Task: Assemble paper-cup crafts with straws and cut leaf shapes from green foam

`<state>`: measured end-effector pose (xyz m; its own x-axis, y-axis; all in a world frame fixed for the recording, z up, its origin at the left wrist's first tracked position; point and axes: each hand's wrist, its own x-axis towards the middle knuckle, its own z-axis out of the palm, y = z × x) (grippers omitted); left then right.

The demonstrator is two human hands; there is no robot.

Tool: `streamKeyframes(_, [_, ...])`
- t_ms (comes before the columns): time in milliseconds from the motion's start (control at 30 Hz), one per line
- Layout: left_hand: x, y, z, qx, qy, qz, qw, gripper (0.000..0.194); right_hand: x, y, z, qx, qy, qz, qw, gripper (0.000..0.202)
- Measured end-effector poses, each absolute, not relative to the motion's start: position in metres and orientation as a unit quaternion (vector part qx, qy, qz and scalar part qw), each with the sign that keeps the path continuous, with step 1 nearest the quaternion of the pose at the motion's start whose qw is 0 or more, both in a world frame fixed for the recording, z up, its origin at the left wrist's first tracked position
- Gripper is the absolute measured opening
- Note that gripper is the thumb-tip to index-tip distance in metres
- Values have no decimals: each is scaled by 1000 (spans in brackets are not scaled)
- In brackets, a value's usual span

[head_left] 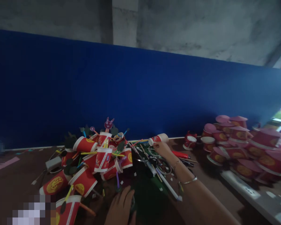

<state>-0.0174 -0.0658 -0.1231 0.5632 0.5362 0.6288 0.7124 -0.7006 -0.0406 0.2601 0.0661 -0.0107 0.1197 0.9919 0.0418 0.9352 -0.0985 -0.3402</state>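
My left hand (pixel 122 204) is low in the middle, fingers bent and close together over a dark rounded thing whose kind I cannot make out. My right hand (pixel 163 150), a bangle and a thin bracelet on its wrist, reaches to the back of the table. Its fingers are curled closed just below a red and white paper cup (pixel 158 139) lying on its side. Whatever those fingers hold, if anything, is hidden. Beneath them lie tangled clear rings or loops (pixel 164 165), sticks and tools. A long pale stick (pixel 169 185) points toward the front.
Left, red paper cups (pixel 104 160) with coloured strips and dark leaf-like cutouts lie heaped; a rabbit cutout (pixel 108 124) tops them. Right, cups with pink lids (pixel 240 133) are stacked behind a power strip (pixel 243 186). A blue panel (pixel 140 90) closes off the back. Paper scraps lie about.
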Motion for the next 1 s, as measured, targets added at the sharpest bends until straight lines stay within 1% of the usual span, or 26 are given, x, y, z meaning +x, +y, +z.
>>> streamKeyframes(167, [-13,-68,-108,-863,-327,-333,192,37,245,56,-10,-726,-671,93,123,18])
streamKeyframes(300, [-7,-72,-97,-883,-247,-357,177,22,224,53,1,-700,-698,89,123,21])
streamKeyframes(400, [0,-74,-101,-881,-170,-413,156,15,218,43,12,-693,-708,81,108,23])
streamKeyframes(467, [6,-74,-107,-874,-154,-441,138,16,219,31,18,-692,-712,82,81,20])
streamKeyframes(567, [10,-74,-110,-887,-144,-418,135,17,222,8,18,-697,-712,78,31,13])
streamKeyframes(667, [10,-76,-105,-885,-150,-421,127,19,223,-16,7,-712,-699,64,-15,12])
streamKeyframes(733, [9,-79,-104,-888,-152,-419,113,22,222,-28,-5,-716,-694,62,-38,18])
streamKeyframes(867, [10,-88,-118,-919,-97,-368,104,33,219,-42,-27,-738,-671,49,-52,39])
streamKeyframes(933, [11,-91,-127,-925,-108,-342,123,39,221,-44,-33,-743,-665,45,-51,43])
streamKeyframes(1000, [11,-94,-129,-931,-109,-325,126,35,226,-46,-34,-742,-667,43,-46,43])
